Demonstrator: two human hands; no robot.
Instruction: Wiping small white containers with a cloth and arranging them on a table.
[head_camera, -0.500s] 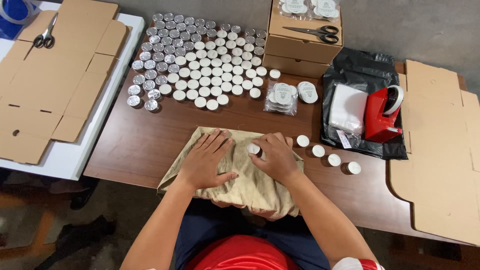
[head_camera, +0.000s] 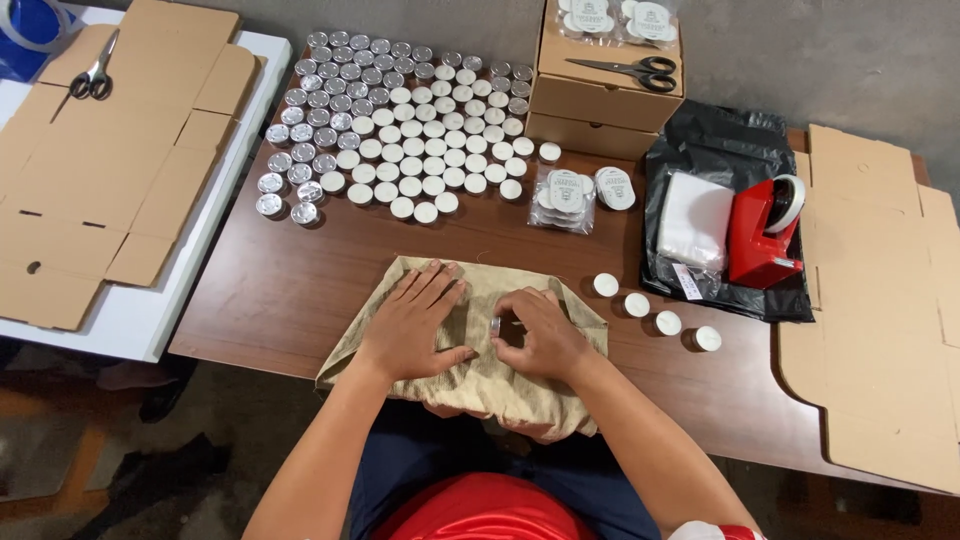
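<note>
A dark brown wooden table (head_camera: 300, 290) fills the head view, bare wood open to the left of the tan cloth (head_camera: 480, 385) that hangs over its near edge, while flat cardboard (head_camera: 880, 320) crowds the right edge and a white side table (head_camera: 150, 330) butts against the left. The left hand (head_camera: 415, 325) lies flat and open on the cloth as it did half a second ago, whereas the right hand (head_camera: 540, 335), earlier lifted slightly with a small tin (head_camera: 496, 325) at its fingertips, now curls lower, pinching that tin against the cloth. Behind them stand rows of round tins (head_camera: 400, 140), stacked brown boxes (head_camera: 600, 100) bearing scissors (head_camera: 625, 70), clear packets of tins (head_camera: 565, 195), a black bag (head_camera: 720, 135), a red tape dispenser (head_camera: 765, 230) and four loose white candles (head_camera: 655, 310).
</note>
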